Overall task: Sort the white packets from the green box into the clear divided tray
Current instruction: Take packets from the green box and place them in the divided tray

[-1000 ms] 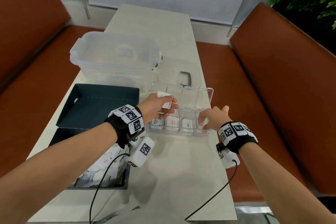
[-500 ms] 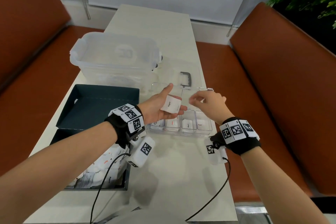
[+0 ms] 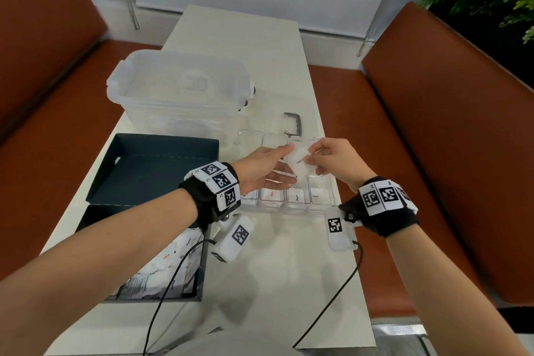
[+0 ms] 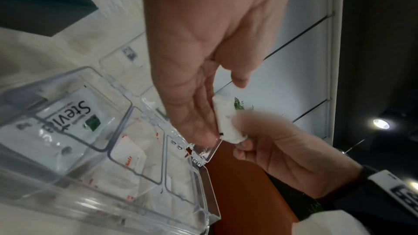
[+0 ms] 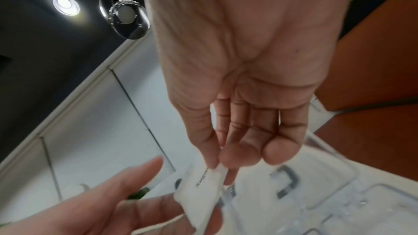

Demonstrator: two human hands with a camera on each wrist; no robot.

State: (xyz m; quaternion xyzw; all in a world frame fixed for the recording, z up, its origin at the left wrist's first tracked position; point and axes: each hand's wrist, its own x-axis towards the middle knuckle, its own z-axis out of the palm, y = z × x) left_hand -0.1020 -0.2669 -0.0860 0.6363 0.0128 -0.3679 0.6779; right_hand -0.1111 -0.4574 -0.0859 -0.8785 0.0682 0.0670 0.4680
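A white packet (image 3: 297, 163) hangs just above the clear divided tray (image 3: 323, 206). My left hand (image 3: 277, 166) lies palm-up beneath it with straight fingers and the thumb spread. My right hand (image 3: 310, 157) pinches the packet's corner between thumb and forefinger, as the right wrist view shows at the packet (image 5: 203, 185) and right hand (image 5: 220, 164). In the left wrist view the packet (image 4: 226, 122) rests against my left fingers (image 4: 199, 113). The tray's near compartments (image 4: 126, 106) hold sorted packets, one a Stevia packet (image 4: 68, 113). The green box (image 3: 200, 283) at my left holds several packets (image 3: 170, 263).
The green box's lid (image 3: 156, 170) lies open behind it. A large clear storage bin (image 3: 179, 89) stands behind that, with a clear lid and grey handle (image 3: 294, 121) to its right. Orange benches (image 3: 433, 153) flank the narrow table. Sensor cables trail from both wrists.
My right hand left the tray's right end, swung over to my left hand and pinched the packet. My left hand turned palm-up and straightened its fingers under it.
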